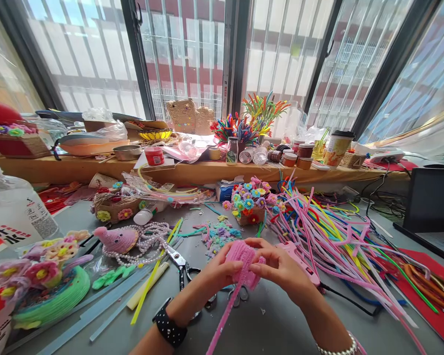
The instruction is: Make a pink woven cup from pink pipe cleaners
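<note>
A pink piece made of coiled pipe cleaner (240, 259) is held up over the grey table between my two hands. My left hand (222, 268) grips its left side, thumb across the front. On the right side, the fingers and thumb of my right hand (276, 264) pinch the piece. One loose pink pipe cleaner end (222, 325) hangs down from it toward me. Behind my right hand lies a pink hot glue gun (299, 264) with a black cord. Scissors (179, 259) rest to the left of my hands, and further scissor handles (240, 295) show beneath them.
A large heap of pipe cleaners (325, 236) spreads over the right side. Glue sticks (107, 308), a bead string (151, 236) and a green flower piece (55, 301) lie left. A flower basket (251, 214) stands behind my hands. A laptop (429, 212) is far right.
</note>
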Action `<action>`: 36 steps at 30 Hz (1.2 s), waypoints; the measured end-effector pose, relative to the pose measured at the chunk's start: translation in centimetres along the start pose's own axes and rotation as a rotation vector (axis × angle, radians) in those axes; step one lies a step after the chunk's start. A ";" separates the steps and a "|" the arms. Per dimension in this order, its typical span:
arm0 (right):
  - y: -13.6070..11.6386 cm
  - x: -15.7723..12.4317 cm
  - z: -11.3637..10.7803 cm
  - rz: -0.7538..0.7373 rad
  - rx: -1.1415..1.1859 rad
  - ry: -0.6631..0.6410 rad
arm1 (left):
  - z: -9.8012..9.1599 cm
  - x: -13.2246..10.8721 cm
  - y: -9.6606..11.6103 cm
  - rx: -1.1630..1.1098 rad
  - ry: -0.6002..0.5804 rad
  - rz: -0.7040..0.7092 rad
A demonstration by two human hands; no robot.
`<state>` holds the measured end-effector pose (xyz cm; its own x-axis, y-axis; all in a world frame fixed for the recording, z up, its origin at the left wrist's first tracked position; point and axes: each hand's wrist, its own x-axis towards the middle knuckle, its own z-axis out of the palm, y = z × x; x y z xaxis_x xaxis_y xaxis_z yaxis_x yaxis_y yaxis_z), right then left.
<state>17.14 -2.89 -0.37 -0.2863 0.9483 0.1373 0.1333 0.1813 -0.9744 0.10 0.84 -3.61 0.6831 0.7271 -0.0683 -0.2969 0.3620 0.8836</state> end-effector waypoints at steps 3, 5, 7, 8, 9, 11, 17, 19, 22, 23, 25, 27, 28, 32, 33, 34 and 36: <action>0.0 0.0 0.1 -0.001 0.015 -0.001 | 0.1 -0.4 0.2 0.031 -0.031 0.030; 0.0 0.0 0.2 -0.002 0.016 -0.006 | 0.0 -0.6 0.2 0.067 -0.016 0.019; -0.1 -0.1 0.2 0.004 0.015 -0.007 | -0.2 -0.6 0.1 0.096 0.003 0.009; -0.1 -0.1 0.2 0.009 0.016 -0.005 | -0.3 -0.6 -0.1 0.102 0.002 0.010; -0.1 -0.1 0.2 0.014 0.017 -0.002 | -0.4 -0.5 -0.2 0.104 0.000 0.021; -0.2 -0.1 0.3 0.024 0.025 0.002 | -0.7 -0.3 -0.5 0.119 0.010 0.053; 0.0 0.0 0.3 0.032 0.049 0.020 | -0.3 -0.7 -0.1 0.178 0.034 0.055; 0.1 0.0 0.4 0.027 0.049 0.019 | 0.3 -1.0 0.4 0.204 0.058 0.035; 0.2 0.1 0.3 0.033 0.047 0.024 | 1.2 -1.4 1.2 0.189 0.081 0.009; 0.2 0.1 0.3 0.038 0.046 0.028 | 1.3 -1.5 1.3 0.203 0.086 0.001; 0.2 0.1 0.3 0.045 0.041 0.033 | 1.4 -1.6 1.5 0.254 0.080 0.006; 0.3 0.1 0.2 0.043 0.027 0.038 | 1.2 -1.5 1.4 0.306 0.049 0.024; 0.3 0.1 0.2 0.039 0.019 0.041 | 1.1 -1.5 1.4 0.316 0.030 0.031; 0.2 0.1 0.0 0.050 0.018 0.049 | 0.8 -1.4 1.2 0.320 0.020 0.042; 0.2 0.1 0.0 0.057 0.022 0.061 | 0.8 -1.4 1.2 0.324 0.027 0.036; 0.1 0.1 0.0 0.063 0.021 0.081 | 0.9 -1.4 1.2 0.330 0.031 0.027; 0.1 0.2 0.0 0.065 -0.002 0.130 | 0.9 -1.4 1.1 0.352 0.027 0.010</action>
<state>17.13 -2.71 -0.40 -0.1518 0.9837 0.0960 0.1491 0.1188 -0.9816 -0.61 -0.31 -2.11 0.6619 0.7465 -0.0673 -0.0520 0.1354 0.9894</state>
